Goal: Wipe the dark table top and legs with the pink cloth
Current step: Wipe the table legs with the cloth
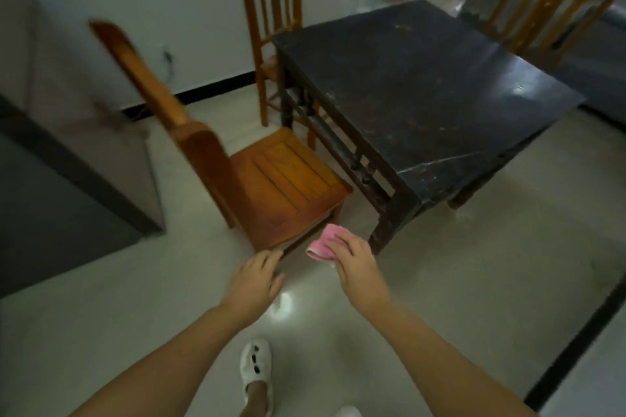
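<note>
1. A dark table (423,91) is seen at about 1 o'clock from the hands, its top bare, scuffed and glossy.
2. The nearest table leg (384,230) stands on the pale floor (474,281), just at 2 o'clock of the right hand.
3. A pink cloth (321,242) is gripped in the right hand (355,264); the fingers are closed over its folded bulk, and it is held in the air, clear of the table.
4. The left hand (257,278) is held empty with fingers loosely spread, its fingertips near the front corner of a chair seat; contact cannot be judged.
5. That wooden chair (271,186) is placed at 11 o'clock of the hands, beside the table's left edge.
6. A second chair (267,10) is seen at 12 o'clock against the wall, and a third chair (548,7) at 2 o'clock behind the table.
7. A white slipper (255,362) is seen at 6 o'clock.
</note>
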Motion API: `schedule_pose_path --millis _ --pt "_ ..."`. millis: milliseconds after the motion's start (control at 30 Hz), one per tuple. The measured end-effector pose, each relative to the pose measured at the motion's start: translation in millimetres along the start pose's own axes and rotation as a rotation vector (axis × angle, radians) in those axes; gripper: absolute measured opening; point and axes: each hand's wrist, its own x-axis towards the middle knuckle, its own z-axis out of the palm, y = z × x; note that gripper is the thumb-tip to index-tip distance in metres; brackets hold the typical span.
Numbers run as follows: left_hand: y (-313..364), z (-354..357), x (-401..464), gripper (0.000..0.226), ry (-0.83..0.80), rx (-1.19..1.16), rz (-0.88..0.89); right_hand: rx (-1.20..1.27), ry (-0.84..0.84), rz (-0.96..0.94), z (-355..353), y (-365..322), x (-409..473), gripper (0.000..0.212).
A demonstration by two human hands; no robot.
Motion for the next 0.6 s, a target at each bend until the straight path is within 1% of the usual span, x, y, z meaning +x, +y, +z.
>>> schedule_pose_path --millis 67,167,267,367,433,500,600 --pt "-19.0 -22.0 -38.9 0.07 0.087 -0.019 -0.133 -0.028 -0.091 -0.134 -5.7 -38.8 1.9 0.054" --pt "-52.2 -51.8 -87.3 0.061 0.171 -0.024 -0.322 -0.088 -0.17 -0.307 3.2 -86.7 10.8 0.049" --pt "-86.0 -81.2 -120.2 0.07 0.216 -0.031 -0.44 -0.122 -0.24 -0.409 19.1 -140.3 29.1 0.045" --pt "-127.3 -110.0 -139.0 0.082 0.254 0.001 -0.479 -0.121 -0.241 -0.528 46.4 -192.4 56.7 0.046" --pt "-160.8 -133.2 -143.0 0.083 0.281 0.007 -0.493 -0.133 -0.224 -0.563 66.2 -229.3 83.3 0.05" --pt "-197.0 -160.2 -139.8 0.08 0.326 0.024 -0.487 -0.144 -0.216 -0.57 78.2 -272.5 114.5 0.051" --pt "-239.2 -202.3 -126.2 0.078 0.345 0.083 -0.432 -0.108 -0.221 -0.519 85.6 -328.1 162.3 0.053"
